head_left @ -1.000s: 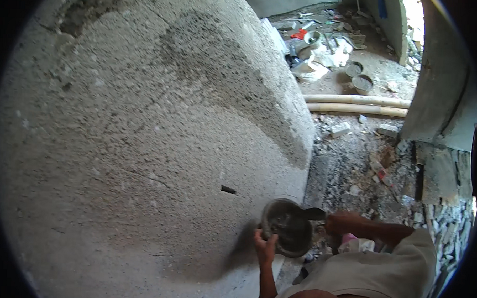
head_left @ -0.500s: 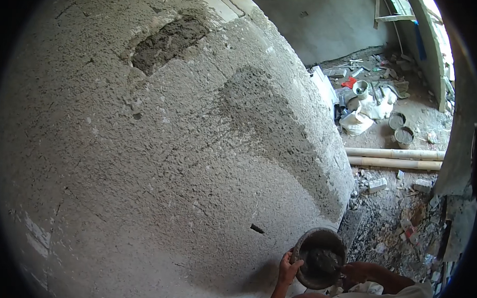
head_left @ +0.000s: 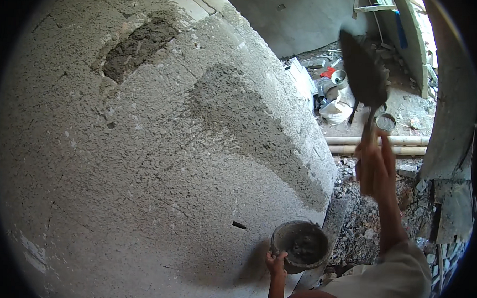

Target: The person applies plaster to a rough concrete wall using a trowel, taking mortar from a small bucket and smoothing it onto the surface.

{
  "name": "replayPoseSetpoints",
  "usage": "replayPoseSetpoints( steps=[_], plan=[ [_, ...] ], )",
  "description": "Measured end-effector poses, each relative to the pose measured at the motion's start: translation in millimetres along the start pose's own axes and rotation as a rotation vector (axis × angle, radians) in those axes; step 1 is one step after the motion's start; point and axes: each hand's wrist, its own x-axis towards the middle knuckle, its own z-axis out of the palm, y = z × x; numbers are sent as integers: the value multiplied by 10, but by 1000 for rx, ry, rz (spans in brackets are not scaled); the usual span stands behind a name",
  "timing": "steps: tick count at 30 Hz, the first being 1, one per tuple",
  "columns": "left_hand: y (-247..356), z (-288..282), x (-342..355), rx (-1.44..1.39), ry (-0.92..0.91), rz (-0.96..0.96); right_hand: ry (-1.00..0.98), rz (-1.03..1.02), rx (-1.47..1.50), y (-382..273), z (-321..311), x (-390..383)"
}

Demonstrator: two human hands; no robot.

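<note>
- The trowel (head_left: pixel 363 72) is raised, blade up, above and to the right of the bucket (head_left: pixel 284 237), well apart from it.
- The right hand (head_left: pixel 375 169), slightly blurred, is closed round the trowel's handle.
- The bucket stands close by the wall's lower right edge, its mouth showing grey mortar (head_left: pixel 304 247) inside.
- The left hand (head_left: pixel 276 264) grips the bucket's near left rim, thumb over the edge; its fingers are partly hidden.
- Left of the bucket, the rough grey wall (head_left: pixel 143 177) has a small dark slot (head_left: pixel 239 224), a darker patch (head_left: pixel 250 115) higher up and a brown-filled hollow (head_left: pixel 139 49) near the top.
- Rubble (head_left: pixel 357 232) lies right of the bucket.
- Beyond: two poles (head_left: pixel 409 145), a pail (head_left: pixel 385 122) and a white sack (head_left: pixel 336 112).
</note>
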Motion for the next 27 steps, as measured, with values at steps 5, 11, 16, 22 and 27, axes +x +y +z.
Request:
replayPoseSetpoints(
  steps=[5,11,16,22,27],
  plan=[
    [124,-275,-271,149,83,5,401,-636,-151,-282,607,1300],
    [229,-586,-540,230,302,47,639,-792,-496,641,1739,2002],
    [140,-699,-465,445,274,-9,-677,-106,-270,976,3362,428],
    [181,-763,-567,127,339,105,-1250,-192,297,13,2512,-1007],
    [237,-725,-445,296,321,134,-1390,218,-741,1000,904,-1060]
  ],
)
